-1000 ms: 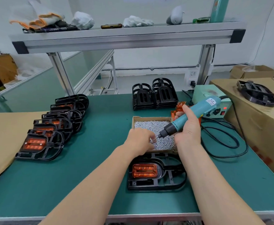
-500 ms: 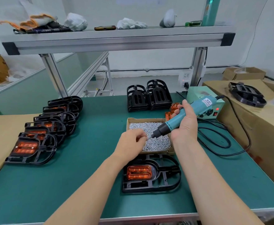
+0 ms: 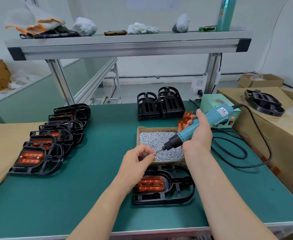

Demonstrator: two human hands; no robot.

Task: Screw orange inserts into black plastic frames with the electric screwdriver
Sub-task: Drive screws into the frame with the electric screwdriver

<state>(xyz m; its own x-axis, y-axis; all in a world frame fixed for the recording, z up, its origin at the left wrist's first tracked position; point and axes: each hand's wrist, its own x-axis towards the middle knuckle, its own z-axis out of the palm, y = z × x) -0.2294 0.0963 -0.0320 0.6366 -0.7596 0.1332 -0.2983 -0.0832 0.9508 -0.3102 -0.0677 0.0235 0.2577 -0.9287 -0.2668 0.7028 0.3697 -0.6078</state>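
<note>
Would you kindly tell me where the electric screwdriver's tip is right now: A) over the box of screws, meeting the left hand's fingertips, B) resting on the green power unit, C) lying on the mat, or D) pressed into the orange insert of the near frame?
A: the right hand holds the electric screwdriver angled down over the box of screws, its bit reaching a screw pinched by the left hand.

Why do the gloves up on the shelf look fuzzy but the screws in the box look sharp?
In the head view, the gloves sit in the top left corner, where the wide-angle picture goes soft and stretched; the screws lie near the middle, evenly lit, so they look crisp.
</note>
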